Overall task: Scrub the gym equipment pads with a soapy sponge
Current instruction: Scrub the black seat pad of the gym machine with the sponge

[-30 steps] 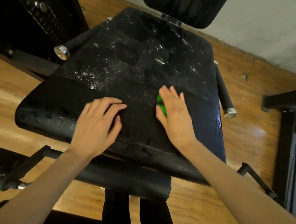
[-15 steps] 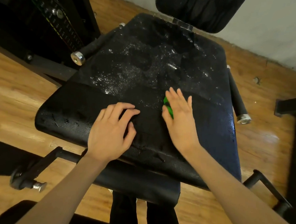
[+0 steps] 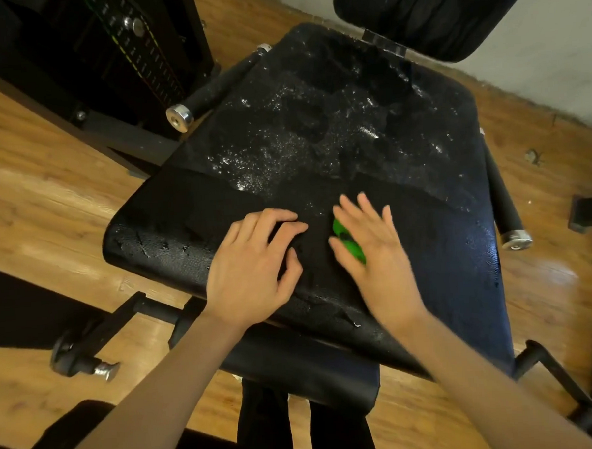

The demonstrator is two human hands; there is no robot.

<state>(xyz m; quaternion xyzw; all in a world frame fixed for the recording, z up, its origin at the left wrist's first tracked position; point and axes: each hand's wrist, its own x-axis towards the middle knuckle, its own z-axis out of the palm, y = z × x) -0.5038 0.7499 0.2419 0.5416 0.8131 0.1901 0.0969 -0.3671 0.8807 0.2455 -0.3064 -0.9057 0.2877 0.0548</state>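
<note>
Sudsy black seat pad [image 3: 334,126]: green sponge [image 3: 348,242] under flat right hand [image 3: 375,251]; left hand [image 3: 252,271] resting, fingers bent.

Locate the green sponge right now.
Head view, centre: the green sponge sits under the right hand on the near part of the black seat pad, just right of the left hand.

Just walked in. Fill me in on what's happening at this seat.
A person is scrubbing a black seat pad on a gym machine. Their right hand presses a green sponge flat against the pad with straight fingers, while the left hand rests on the pad beside it, fingers bent. White suds cover the far half of the pad; the near half looks wet but mostly foam-free.
</note>
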